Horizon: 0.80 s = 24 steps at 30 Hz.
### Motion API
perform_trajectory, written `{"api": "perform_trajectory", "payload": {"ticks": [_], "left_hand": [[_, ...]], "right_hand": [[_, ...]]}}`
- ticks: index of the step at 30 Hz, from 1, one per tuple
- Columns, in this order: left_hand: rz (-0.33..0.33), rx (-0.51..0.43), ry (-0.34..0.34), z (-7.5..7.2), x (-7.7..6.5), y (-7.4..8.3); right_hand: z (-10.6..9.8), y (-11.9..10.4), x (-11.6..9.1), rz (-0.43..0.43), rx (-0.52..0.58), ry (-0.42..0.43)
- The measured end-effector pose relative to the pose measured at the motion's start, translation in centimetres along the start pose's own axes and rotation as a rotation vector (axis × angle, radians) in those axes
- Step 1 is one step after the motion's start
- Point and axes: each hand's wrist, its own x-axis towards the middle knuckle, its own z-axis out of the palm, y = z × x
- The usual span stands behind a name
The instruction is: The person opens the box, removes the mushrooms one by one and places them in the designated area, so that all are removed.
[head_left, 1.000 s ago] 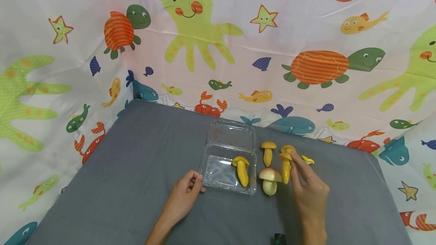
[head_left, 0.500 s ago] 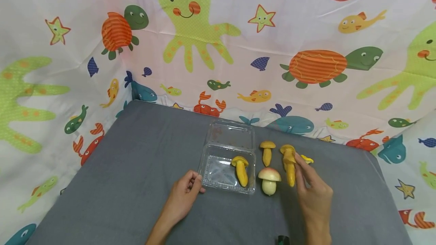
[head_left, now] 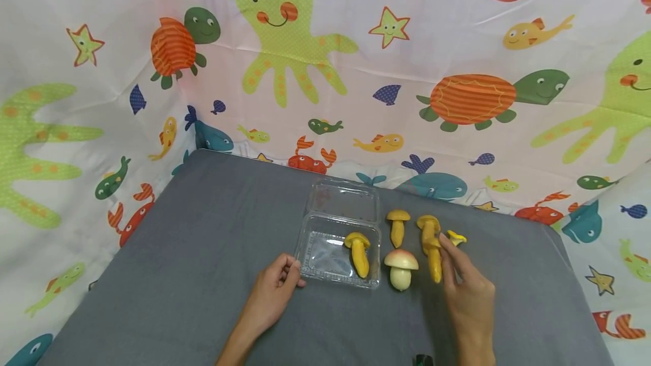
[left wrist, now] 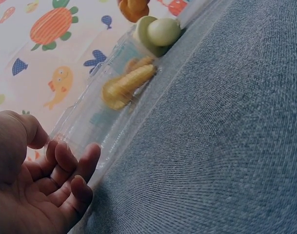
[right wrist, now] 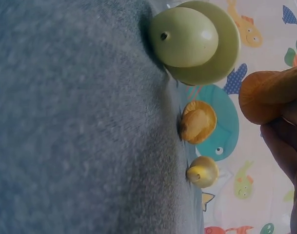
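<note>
My left hand pinches the near left corner of a clear plastic clamshell container between thumb and fingers. Its lid lies open toward the back, and a yellow toy mushroom lies at the right in its base. My right hand grips another yellow toy mushroom by the cap, stem toward me; in the right wrist view this mushroom is raised above the cloth. Behind it a similar mushroom lies partly hidden. A red-capped mushroom with a pale stem stands right of the container.
One more yellow mushroom lies behind the red-capped one. A small bright yellow mushroom is beyond my right fingers. Grey cloth covers the table, with a sea-animal curtain around it. A dark object shows at the bottom edge.
My right hand has moved slightly right and toward me with the held mushroom, uncovering more of the one behind. My left hand stays at the container's corner.
</note>
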Motion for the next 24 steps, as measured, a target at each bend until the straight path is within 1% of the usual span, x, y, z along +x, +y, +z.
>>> {"api": "perform_trajectory", "payload": {"ticks": [3, 8, 13, 16, 24], "left_hand": [[-0.003, 0.003, 0.001, 0.0, 0.0, 0.0], [0.003, 0.017, -0.017, -0.1, 0.0, -0.1], [-0.012, 0.02, -0.024, -0.1, 0.0, 0.0], [-0.011, 0.017, -0.021, -0.1, 0.0, 0.0], [-0.017, 0.014, -0.025, -0.1, 0.0, 0.0]], "right_hand": [[-0.1, 0.2, -0.2, -0.006, -0.006, 0.001], [-0.5, 0.6, -0.4, 0.005, -0.024, -0.01], [-0.8, 0.8, -0.6, 0.006, -0.033, -0.009], [-0.9, 0.9, -0.8, 0.01, -0.051, -0.022], [-1.0, 1.0, -1.2, 0.051, -0.102, -0.087]]}}
